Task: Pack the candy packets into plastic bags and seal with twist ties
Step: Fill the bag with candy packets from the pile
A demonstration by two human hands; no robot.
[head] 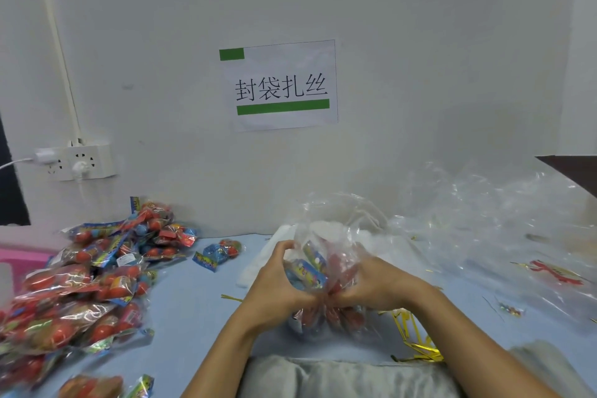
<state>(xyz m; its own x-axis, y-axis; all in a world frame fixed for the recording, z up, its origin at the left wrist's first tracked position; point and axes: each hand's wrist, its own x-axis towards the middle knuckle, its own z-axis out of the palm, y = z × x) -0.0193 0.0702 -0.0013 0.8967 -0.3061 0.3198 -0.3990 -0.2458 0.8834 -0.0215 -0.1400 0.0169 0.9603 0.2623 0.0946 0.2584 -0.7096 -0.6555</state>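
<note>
both hands, left hand [277, 284] and right hand [371, 284], grip closed around the filled plastic bag [323, 268]. soft, slippery film; likely light. best gathered at its neck, right of the candy pile [80, 284].

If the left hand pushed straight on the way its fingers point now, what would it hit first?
The left hand already grips the plastic bag, so it would press straight into the candy packets inside, then probably the right hand; depth is unclear.

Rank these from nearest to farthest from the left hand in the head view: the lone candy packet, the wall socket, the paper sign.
Measured from the left hand, which grips the plastic bag:
1. Lone candy packet, on the blue table just up and left of the hand.
2. Paper sign, on the wall straight above.
3. Wall socket, far left on the wall.
</note>
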